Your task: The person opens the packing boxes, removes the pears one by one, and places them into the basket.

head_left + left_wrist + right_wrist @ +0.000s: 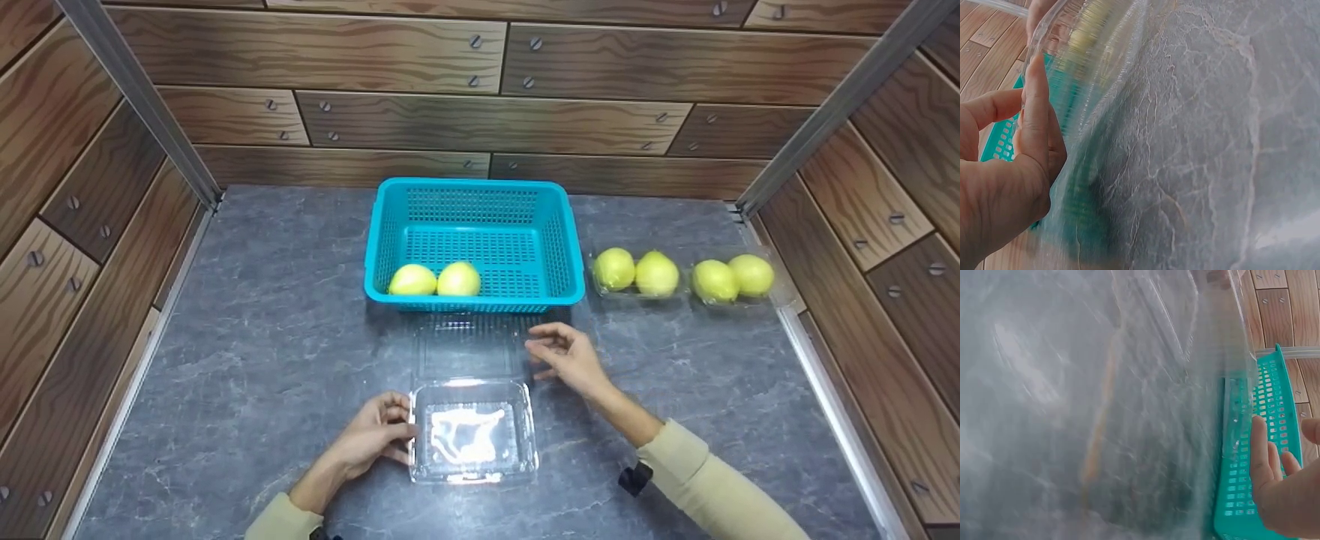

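A clear plastic clamshell container [474, 469] lies with its lid unfolded toward the basket, the base nearest me. My left hand [373, 435] holds the base's left rim, thumb on the near side and fingers along the wall; the left wrist view shows those fingers [1036, 112] against the clear plastic. Beside the lid's right edge is my right hand [574, 364], its fingers apart and gripping nothing. Just beyond the lid stands a turquoise plastic basket [577, 277]. Two yellow-green round fruits, a left one [412, 280] and a right one [458, 280], sit at its front left.
To the basket's right, two clear clamshells each contain two yellow-green fruits, one pair [656, 275] nearer the basket and another pair [715, 282] by the right wall. Wood-patterned walls [330, 56] with metal corner strips enclose the grey marbled table [285, 315].
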`<state>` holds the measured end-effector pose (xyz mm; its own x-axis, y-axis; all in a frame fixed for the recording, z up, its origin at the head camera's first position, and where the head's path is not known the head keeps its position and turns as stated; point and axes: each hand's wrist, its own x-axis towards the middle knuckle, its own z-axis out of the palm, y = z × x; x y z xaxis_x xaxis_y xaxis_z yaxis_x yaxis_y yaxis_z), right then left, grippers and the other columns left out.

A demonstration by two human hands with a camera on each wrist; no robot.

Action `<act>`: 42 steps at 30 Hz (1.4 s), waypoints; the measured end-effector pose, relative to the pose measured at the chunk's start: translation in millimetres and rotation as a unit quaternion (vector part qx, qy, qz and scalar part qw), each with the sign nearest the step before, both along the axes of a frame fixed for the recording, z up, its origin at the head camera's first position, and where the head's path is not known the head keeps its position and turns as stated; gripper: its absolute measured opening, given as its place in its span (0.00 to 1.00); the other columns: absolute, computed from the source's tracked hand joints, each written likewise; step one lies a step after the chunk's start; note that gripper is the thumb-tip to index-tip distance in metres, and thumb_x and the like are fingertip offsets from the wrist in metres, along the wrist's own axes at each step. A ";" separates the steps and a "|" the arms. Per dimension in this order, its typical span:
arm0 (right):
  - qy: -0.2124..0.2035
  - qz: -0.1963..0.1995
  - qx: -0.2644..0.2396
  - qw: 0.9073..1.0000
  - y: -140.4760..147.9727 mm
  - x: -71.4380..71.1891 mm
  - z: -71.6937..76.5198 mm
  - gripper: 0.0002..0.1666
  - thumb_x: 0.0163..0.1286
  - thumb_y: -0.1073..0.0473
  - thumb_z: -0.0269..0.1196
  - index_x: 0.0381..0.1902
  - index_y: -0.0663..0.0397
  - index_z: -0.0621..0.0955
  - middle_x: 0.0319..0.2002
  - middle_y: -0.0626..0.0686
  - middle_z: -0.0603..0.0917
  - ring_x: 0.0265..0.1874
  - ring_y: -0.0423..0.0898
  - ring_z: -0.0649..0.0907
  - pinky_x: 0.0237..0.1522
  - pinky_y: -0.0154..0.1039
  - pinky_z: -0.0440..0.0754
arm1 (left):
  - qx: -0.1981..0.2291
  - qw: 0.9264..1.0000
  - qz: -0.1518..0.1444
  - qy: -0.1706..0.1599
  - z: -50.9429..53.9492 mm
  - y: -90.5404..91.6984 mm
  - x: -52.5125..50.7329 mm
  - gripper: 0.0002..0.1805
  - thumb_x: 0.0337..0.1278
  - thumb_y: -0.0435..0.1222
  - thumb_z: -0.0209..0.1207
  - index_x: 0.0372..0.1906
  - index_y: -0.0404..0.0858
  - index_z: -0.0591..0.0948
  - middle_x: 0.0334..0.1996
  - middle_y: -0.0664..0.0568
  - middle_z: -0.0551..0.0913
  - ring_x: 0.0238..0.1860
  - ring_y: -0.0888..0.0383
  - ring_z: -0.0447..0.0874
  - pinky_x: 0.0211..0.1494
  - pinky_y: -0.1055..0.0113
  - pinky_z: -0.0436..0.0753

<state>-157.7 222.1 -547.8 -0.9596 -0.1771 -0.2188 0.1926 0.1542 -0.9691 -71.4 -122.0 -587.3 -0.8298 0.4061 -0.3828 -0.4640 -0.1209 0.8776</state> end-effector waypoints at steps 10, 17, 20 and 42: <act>-0.106 -0.037 -0.046 0.993 -1.3 11.6 -16.1 0.31 0.73 0.61 0.68 0.68 0.70 0.73 0.45 0.56 0.88 0.35 0.44 0.88 0.40 0.41 0.95 | 0.003 1.000 -0.004 0.003 -1.9 -0.6 -0.2 0.17 0.59 0.21 0.61 0.48 0.33 0.68 0.33 0.52 0.77 0.28 0.59 0.81 0.28 0.66 0.92; -0.154 -0.042 -0.070 0.985 -5.6 15.6 -23.6 0.32 0.73 0.62 0.67 0.68 0.71 0.71 0.41 0.52 0.86 0.34 0.43 0.87 0.38 0.37 0.94 | 0.003 1.000 -0.001 0.004 -2.8 -0.9 -0.5 0.17 0.60 0.21 0.61 0.49 0.33 0.68 0.32 0.53 0.77 0.27 0.60 0.80 0.27 0.66 0.92; -0.172 -0.036 -0.071 0.982 -6.9 17.2 -26.6 0.32 0.73 0.60 0.67 0.69 0.71 0.72 0.42 0.51 0.86 0.34 0.43 0.86 0.37 0.36 0.93 | 0.000 1.000 0.002 0.002 -1.4 -0.5 -0.1 0.17 0.60 0.21 0.61 0.49 0.32 0.68 0.33 0.53 0.78 0.27 0.59 0.81 0.27 0.66 0.92; -0.218 -0.023 -0.116 0.969 -18.2 15.8 -33.4 0.25 0.75 0.61 0.65 0.65 0.66 0.75 0.34 0.47 0.84 0.26 0.38 0.84 0.26 0.31 0.87 | -0.016 1.000 0.006 0.004 1.8 -4.0 -0.3 0.19 0.57 0.22 0.63 0.50 0.31 0.69 0.33 0.53 0.77 0.29 0.59 0.80 0.28 0.66 0.92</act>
